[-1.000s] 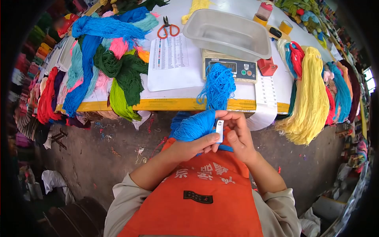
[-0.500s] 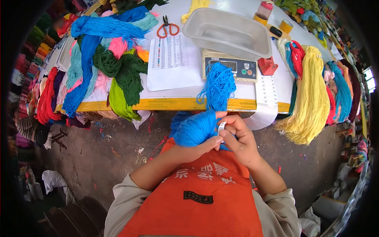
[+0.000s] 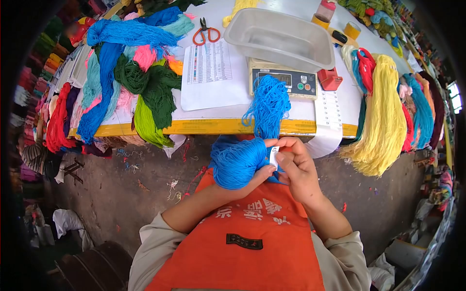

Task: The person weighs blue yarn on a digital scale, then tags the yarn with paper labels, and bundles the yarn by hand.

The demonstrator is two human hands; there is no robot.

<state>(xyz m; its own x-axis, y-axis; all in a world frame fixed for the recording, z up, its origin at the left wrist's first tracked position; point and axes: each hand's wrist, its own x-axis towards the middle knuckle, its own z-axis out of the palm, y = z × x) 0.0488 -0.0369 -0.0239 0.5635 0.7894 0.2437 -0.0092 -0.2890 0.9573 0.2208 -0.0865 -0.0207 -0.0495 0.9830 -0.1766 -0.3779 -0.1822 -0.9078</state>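
A bright blue yarn skein [image 3: 235,165] hangs bunched in front of the orange apron, and its loose upper length rests over the table's yellow front edge. My left hand [image 3: 258,178] is closed around the skein from below, its fingers mostly hidden behind the yarn. A small white label [image 3: 273,157] with a printed mark lies against the skein between my two hands. My right hand [image 3: 299,169] pinches the label's right side with thumb and fingers. Behind the yarn, a digital scale [image 3: 309,92] carries a clear plastic tub [image 3: 286,57].
Red-handled snips [image 3: 206,36] and a printed sheet [image 3: 208,92] lie left of the scale. Right of it are a red label dispenser [image 3: 329,79] and a hanging label strip [image 3: 328,114]. Yellow skeins [image 3: 381,111] and dark green skeins [image 3: 158,92] drape over the table's edge.
The label has turned to lie flatter against the yarn, its printed face showing more. The blue bunch has shifted slightly left and down, with my left hand lower.
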